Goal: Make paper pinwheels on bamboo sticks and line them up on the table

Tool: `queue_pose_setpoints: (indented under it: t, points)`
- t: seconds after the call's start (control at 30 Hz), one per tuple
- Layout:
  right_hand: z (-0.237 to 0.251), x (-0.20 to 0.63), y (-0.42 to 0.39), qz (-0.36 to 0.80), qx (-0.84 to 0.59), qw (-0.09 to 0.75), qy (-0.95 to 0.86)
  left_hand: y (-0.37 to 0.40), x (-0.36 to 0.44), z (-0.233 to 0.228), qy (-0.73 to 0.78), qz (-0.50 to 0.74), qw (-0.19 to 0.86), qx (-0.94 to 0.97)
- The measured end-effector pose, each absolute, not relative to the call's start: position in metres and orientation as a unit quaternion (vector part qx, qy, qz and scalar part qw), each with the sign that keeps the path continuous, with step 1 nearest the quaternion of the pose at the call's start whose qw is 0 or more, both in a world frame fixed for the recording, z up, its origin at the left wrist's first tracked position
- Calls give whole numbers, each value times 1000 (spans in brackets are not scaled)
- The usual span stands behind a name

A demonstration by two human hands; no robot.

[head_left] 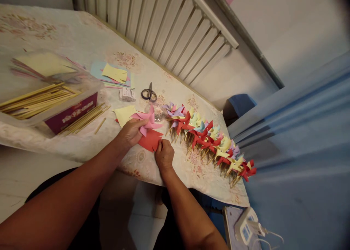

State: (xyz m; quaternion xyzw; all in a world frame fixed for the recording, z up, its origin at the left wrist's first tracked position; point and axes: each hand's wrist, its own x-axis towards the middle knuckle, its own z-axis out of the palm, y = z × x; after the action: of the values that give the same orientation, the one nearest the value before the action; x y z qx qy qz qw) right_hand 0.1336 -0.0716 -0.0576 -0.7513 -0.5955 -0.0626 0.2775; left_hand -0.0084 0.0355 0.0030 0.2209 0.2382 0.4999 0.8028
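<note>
On floral tablecloth (82,42), left hand (132,132) grip clamps pink pinwheel (147,121); right hand (164,156) pinches red paper (149,140).

sticks (35,100) in box, table (82,42) left edge | scissors (149,94) mid-table | pinwheels (210,137) in row along front edge, toward right corner

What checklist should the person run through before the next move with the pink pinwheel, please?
1. Left hand grips the pink pinwheel: ok.
2. Right hand pins the red paper to the table: ok.
3. Bamboo sticks lie beside the left hand: ok.
4. Scissors lie apart from both hands: ok.
5. Finished pinwheels sit in a row, untouched: ok.
6. Pinwheel centre fastened: cannot tell.
</note>
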Motion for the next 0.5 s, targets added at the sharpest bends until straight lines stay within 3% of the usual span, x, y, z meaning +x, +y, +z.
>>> queue_pose_setpoints:
  t: [0.5]
  points:
    - [-55,133,-71,-56,-755,272,-594,33,-3,5,241,490,811,208]
